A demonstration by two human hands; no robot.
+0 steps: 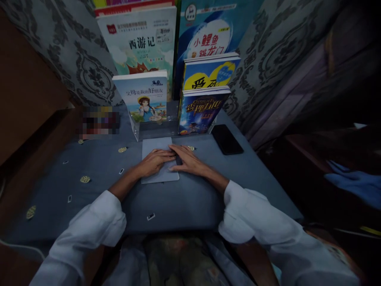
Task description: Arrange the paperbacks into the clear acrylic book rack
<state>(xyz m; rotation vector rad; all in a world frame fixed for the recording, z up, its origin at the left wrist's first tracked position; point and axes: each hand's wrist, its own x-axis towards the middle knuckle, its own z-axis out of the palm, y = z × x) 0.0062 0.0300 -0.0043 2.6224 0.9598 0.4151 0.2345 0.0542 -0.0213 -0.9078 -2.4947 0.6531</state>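
Note:
A pale, plain rectangle (162, 174), a folded sheet or a thin booklet, lies flat on the cloth-covered table. I cannot tell which it is. My left hand (157, 161) rests on its middle, palm down, fingers stretched out toward the right. Over the right edge lies my right hand (187, 161), its fingers extended and touching or overlapping the left fingertips, its thumb apart and lower down. A small dark patch shows between the two hands; whether it is shadow or an object is unclear. Part of the rectangle is hidden beneath the hands.
Behind the hands, a clear stand (154, 130) holds several upright books, among them a light blue book (144, 103) and a dark blue book (199, 113). A black phone (228, 140) lies at the right. Patterned curtains (95, 75) hang behind. A blurred-out item (99, 121) sits at the left.

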